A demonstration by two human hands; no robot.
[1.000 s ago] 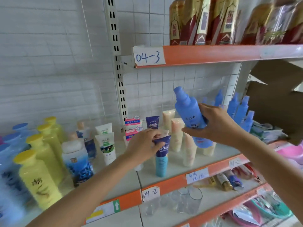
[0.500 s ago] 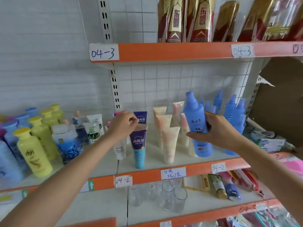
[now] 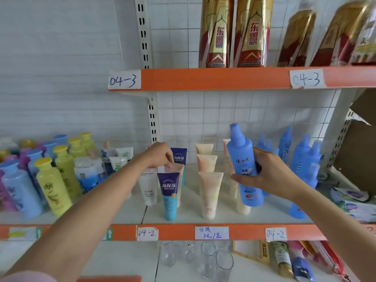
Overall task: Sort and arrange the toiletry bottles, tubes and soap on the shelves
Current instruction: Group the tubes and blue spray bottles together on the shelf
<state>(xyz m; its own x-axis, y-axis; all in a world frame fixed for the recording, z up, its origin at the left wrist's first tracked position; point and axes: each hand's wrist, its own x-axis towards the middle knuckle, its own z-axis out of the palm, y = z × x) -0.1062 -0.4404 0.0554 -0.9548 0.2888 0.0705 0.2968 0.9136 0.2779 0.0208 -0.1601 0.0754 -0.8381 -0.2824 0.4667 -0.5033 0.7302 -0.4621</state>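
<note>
My right hand (image 3: 270, 176) grips a blue spray bottle (image 3: 241, 153) by its middle and holds it upright just above the middle shelf (image 3: 250, 232), in front of the cream tubes (image 3: 210, 192). My left hand (image 3: 159, 154) reaches to the back, and its curled fingertips pinch the top of a pale tube (image 3: 176, 169). That tube stands behind a purple-and-teal tube (image 3: 168, 192) and beside a white facial tube (image 3: 148, 188). Another purple tube (image 3: 179, 156) stands further back. More blue spray bottles (image 3: 301, 161) are grouped at the right.
Yellow bottles (image 3: 51, 186), blue bottles (image 3: 20, 190) and a white-and-blue bottle (image 3: 86, 174) crowd the left shelf section. Red-and-gold drink packs (image 3: 217, 35) stand on the top shelf (image 3: 213, 78). Drinking glasses (image 3: 211, 259) and tubes (image 3: 282, 259) lie below. A cardboard box (image 3: 360, 143) is at the right.
The camera has swung and moved in. My left hand has let go of the purple-and-teal tube and moved back to the pale tube. My right hand has brought the blue bottle upright.
</note>
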